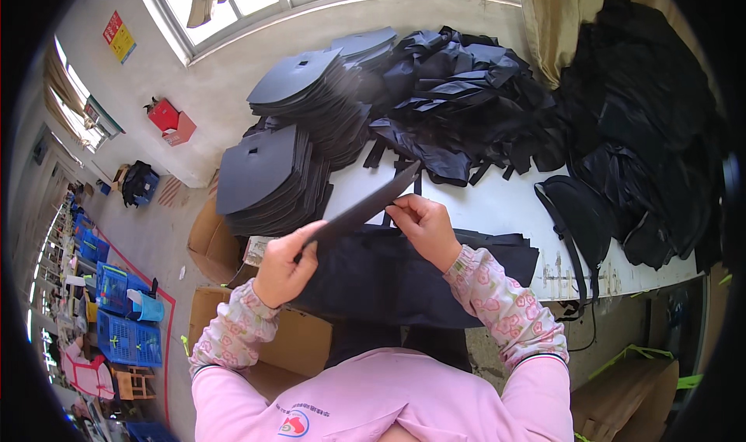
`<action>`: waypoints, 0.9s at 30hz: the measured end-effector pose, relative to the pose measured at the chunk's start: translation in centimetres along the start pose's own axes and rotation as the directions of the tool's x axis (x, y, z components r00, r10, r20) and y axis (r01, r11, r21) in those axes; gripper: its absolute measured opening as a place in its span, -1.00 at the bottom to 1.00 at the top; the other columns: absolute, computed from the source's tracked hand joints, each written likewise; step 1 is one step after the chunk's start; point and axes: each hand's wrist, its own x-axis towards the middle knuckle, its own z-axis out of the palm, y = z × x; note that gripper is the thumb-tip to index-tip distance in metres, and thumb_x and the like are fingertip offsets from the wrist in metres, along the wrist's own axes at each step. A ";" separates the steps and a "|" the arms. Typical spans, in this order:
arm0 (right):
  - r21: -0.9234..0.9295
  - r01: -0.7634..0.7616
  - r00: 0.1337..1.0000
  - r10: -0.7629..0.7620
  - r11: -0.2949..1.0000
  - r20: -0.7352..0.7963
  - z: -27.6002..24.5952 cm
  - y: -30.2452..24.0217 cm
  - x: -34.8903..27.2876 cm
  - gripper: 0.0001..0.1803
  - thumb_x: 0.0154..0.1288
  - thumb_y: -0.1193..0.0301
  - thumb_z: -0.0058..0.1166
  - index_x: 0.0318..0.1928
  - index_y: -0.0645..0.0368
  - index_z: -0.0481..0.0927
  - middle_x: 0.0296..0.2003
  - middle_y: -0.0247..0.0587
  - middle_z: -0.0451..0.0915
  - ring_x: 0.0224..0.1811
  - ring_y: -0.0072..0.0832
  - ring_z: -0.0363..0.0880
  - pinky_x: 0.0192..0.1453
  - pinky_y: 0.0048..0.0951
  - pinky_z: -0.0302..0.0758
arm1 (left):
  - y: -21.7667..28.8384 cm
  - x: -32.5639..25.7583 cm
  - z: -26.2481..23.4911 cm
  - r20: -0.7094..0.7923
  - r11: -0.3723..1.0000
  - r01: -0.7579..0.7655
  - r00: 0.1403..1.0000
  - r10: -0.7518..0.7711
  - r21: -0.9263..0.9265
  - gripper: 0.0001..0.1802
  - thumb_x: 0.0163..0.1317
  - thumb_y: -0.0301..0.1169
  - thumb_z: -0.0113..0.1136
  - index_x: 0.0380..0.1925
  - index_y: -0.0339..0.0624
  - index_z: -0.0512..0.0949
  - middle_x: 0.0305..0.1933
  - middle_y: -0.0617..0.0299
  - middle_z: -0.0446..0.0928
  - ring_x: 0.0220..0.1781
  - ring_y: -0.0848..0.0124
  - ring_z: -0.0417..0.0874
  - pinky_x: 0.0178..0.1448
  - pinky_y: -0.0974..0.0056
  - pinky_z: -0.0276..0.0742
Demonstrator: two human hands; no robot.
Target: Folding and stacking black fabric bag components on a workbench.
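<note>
My left hand [287, 263] grips one end of a thin, stiff black panel [365, 201], which is tilted and seen nearly edge-on. At the panel's near right edge my right hand [425, 226] is closed in a pinch; its fingertips partly hide what lies between them. Below both hands, a black fabric piece [381, 275] drapes over the table's front edge towards my lap. Similar dark panels stand in a stack [260, 174] to the left, each with a small slot near its top edge.
Another panel stack [299, 76] rises behind the first. A heap of black fabric pieces [474, 100] covers the back of the white table [489, 201]. To the right lie a black bag [576, 216] with straps and a tall dark pile [645, 115]. Cardboard boxes [214, 240] stand at left.
</note>
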 end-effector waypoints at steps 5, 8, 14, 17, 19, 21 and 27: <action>-0.051 0.145 0.988 -0.142 0.988 0.068 -1.3 1.5 -0.7 -0.85 0.27 0.41 0.26 -0.24 0.24 0.70 -0.45 -0.20 0.64 -0.47 -0.58 0.54 -0.34 -0.52 0.44 | -0.1 0.7 0.1 0.432 0.944 -0.279 0.840 0.329 -0.176 -0.48 0.24 -0.52 0.27 0.23 -0.30 0.48 0.18 -0.09 0.55 0.11 0.29 0.64 0.17 0.22 0.52; 0.059 0.177 0.965 -0.185 0.982 0.187 -1.6 1.7 -1.3 -0.87 0.26 0.43 0.25 -0.23 0.22 0.71 -0.37 -0.24 0.62 -0.36 -0.58 0.55 -0.26 -0.53 0.48 | -0.3 1.1 1.3 0.423 0.963 -0.071 0.888 0.180 -0.261 -0.36 0.17 -0.35 0.43 0.26 -0.20 0.47 0.21 0.01 0.48 0.07 0.27 0.59 0.19 0.21 0.50; 0.381 -0.412 0.748 0.069 0.828 0.660 -2.5 -1.0 -1.9 -0.66 0.48 0.24 0.08 0.04 0.25 0.58 -0.23 -0.33 0.57 -0.19 -0.60 0.54 0.09 -0.44 0.56 | -2.3 1.9 7.4 -0.026 0.987 -0.160 0.987 0.159 -0.026 -0.78 0.14 -0.51 0.35 -0.20 -0.22 0.59 -0.21 0.13 0.55 -0.33 0.19 0.64 -0.19 0.19 0.59; 0.339 -0.684 0.610 0.253 0.645 0.751 -4.2 -3.0 -2.0 -0.56 0.50 0.11 0.04 0.03 0.29 0.55 -0.19 -0.31 0.58 -0.18 -0.59 0.53 0.18 -0.38 0.55 | -1.8 2.8 7.4 0.011 0.919 -0.338 0.939 0.343 0.202 -0.81 0.09 -0.55 0.33 -0.27 -0.20 0.58 -0.24 0.12 0.56 -0.32 0.14 0.64 -0.22 0.16 0.57; 0.178 -0.646 0.575 0.319 0.743 0.753 -5.4 -4.1 -1.0 -0.59 0.44 0.15 0.12 -0.02 0.30 0.56 -0.15 -0.29 0.60 -0.17 -0.56 0.53 0.09 -0.40 0.56 | -1.7 3.5 7.7 0.005 0.903 -0.368 0.927 0.376 0.220 -0.80 0.04 -0.55 0.34 -0.31 -0.19 0.57 -0.26 0.12 0.57 -0.32 0.09 0.63 -0.25 0.13 0.56; -0.185 -0.350 0.537 0.358 0.919 0.764 -5.9 -5.6 -0.3 -0.63 0.37 0.27 0.18 0.03 0.29 0.57 -0.16 -0.29 0.62 -0.17 -0.56 0.53 -0.03 -0.46 0.54 | -2.1 3.7 7.4 0.019 0.924 -0.349 0.936 0.350 0.155 -0.81 0.06 -0.58 0.33 -0.31 -0.23 0.56 -0.26 0.12 0.57 -0.33 0.17 0.64 -0.25 0.19 0.56; -0.258 -0.241 0.724 0.350 0.936 0.594 -11.1 1.3 -0.2 -0.48 0.21 0.45 0.30 0.18 0.23 0.50 -0.18 -0.18 0.61 -0.11 -0.40 0.55 0.03 -0.39 0.50 | -3.8 1.5 0.2 -0.114 0.825 0.186 0.951 -0.288 -0.533 -0.97 0.29 -0.59 0.13 -0.33 -0.25 0.48 -0.42 0.30 0.51 -0.44 0.54 0.57 -0.25 0.45 0.49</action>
